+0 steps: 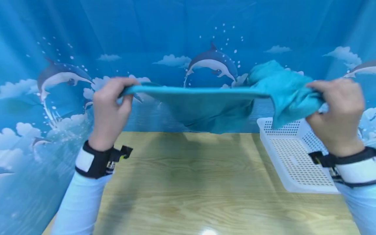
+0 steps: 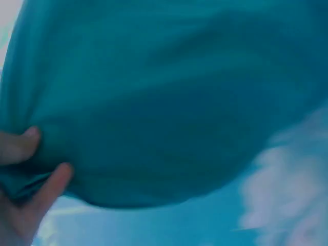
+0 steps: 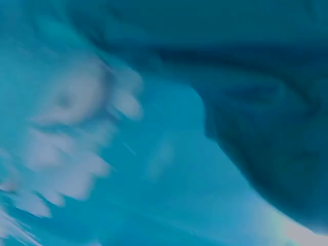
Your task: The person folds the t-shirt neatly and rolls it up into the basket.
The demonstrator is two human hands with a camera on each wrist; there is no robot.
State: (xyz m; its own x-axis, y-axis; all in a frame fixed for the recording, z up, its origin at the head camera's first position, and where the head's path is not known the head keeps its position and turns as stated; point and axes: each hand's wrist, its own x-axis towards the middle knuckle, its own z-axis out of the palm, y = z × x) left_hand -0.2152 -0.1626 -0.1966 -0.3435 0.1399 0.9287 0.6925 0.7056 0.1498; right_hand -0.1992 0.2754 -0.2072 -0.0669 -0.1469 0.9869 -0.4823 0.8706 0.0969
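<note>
A teal piece of cloth (image 1: 211, 106), perhaps a garment, hangs stretched between my two hands above the table. My left hand (image 1: 110, 107) pinches one end between thumb and fingers; the left wrist view shows those fingertips pressed on the fabric (image 2: 154, 118). At the other end my right hand (image 1: 340, 111) grips a bunched part of it, with loose folds bulging up and a corner dangling. The top edge runs taut and nearly level, while the lower part droops. In the right wrist view the cloth (image 3: 266, 128) fills the upper right, and the hand itself is out of sight.
A white perforated plastic basket (image 1: 276, 160) stands on the right of the wooden table (image 1: 188, 182), partly behind my right hand and wrist. A blue curtain (image 1: 164, 29) printed with dolphins and clouds hangs behind and along the left side.
</note>
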